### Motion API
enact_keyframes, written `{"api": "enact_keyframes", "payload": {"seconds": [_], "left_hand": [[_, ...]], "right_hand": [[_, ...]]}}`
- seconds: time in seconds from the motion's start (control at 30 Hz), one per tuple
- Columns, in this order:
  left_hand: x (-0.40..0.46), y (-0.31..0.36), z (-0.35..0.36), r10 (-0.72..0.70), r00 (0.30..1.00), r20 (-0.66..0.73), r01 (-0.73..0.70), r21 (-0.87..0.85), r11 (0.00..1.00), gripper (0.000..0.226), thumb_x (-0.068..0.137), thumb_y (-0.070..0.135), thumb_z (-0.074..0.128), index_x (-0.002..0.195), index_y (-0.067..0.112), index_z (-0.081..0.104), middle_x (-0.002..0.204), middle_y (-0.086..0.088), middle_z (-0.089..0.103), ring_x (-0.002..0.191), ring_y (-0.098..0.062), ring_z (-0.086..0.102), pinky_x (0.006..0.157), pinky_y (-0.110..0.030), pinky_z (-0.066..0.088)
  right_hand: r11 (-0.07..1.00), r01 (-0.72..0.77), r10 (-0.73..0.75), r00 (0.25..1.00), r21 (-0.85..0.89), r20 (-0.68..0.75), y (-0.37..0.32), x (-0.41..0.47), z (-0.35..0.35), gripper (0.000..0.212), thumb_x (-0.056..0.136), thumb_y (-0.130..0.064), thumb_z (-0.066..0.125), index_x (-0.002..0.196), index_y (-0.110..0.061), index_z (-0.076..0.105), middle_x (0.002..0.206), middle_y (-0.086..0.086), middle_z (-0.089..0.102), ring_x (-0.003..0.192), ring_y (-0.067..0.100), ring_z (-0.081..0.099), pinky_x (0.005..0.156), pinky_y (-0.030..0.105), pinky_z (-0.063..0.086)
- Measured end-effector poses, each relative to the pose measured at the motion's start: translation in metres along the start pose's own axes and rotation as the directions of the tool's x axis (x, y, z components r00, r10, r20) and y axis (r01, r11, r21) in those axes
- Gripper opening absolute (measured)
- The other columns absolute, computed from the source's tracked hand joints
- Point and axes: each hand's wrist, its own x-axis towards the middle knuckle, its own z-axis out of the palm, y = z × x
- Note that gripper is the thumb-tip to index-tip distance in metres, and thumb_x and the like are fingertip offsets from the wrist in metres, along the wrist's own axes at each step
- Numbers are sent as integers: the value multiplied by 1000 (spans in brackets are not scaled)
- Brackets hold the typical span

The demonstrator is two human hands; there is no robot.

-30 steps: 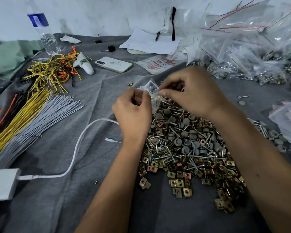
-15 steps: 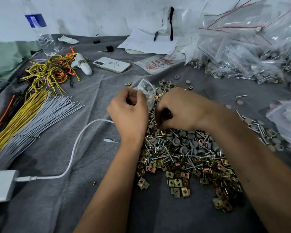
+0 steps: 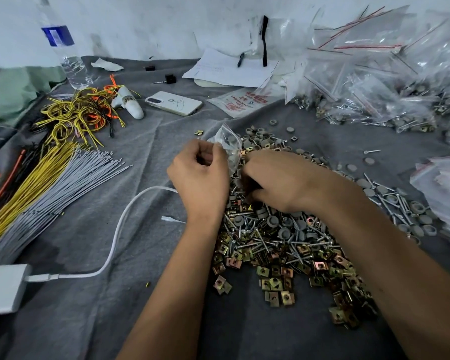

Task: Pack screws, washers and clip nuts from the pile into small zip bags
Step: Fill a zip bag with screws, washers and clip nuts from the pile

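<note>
Fingers of the left hand pinch a small zip bag just above the pile's far edge. The right hand curls down into the pile (what it grips, if anything, is hidden). Best keep the bag mouth wide and close to the picking spot. Bare grey cloth lies left; filled bags crowd the right.
</note>
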Motion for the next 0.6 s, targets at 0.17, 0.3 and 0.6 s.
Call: {"api": "enact_keyframes", "payload": {"seconds": [0.17, 0.3, 0.6], "left_hand": [[-1, 1, 1, -8, 1000, 4, 8, -1, 1000, 20, 87, 12, 69, 68, 16, 66, 55, 12, 60, 52, 2, 54, 53, -10, 36], [-1, 1, 0, -16, 999, 30, 17, -6, 1000, 17, 87, 14, 68, 70, 15, 68, 58, 6, 65, 52, -4, 59, 52, -12, 39], [-2, -2, 3, 24, 991, 133, -28, 26, 999, 15, 89, 14, 69, 74, 15, 70, 61, 2, 67, 61, -20, 69, 56, -33, 53]], "right_hand": [[953, -31, 62, 994, 300, -92, 20, -4, -6, 11, 93, -30, 72, 88, -31, 62, 90, -15, 61, 85, 5, 62, 75, 26, 45], [850, 20, 163, 940, 526, -299, 29, -5, -11, 17, 89, -21, 77, 85, -32, 64, 82, -14, 68, 76, -3, 65, 69, 17, 51], [827, 64, 208, 888, 558, -410, 22, 11, -7, 19, 80, -19, 87, 98, -19, 78, 77, -11, 72, 71, -7, 65, 60, 4, 45]]}}
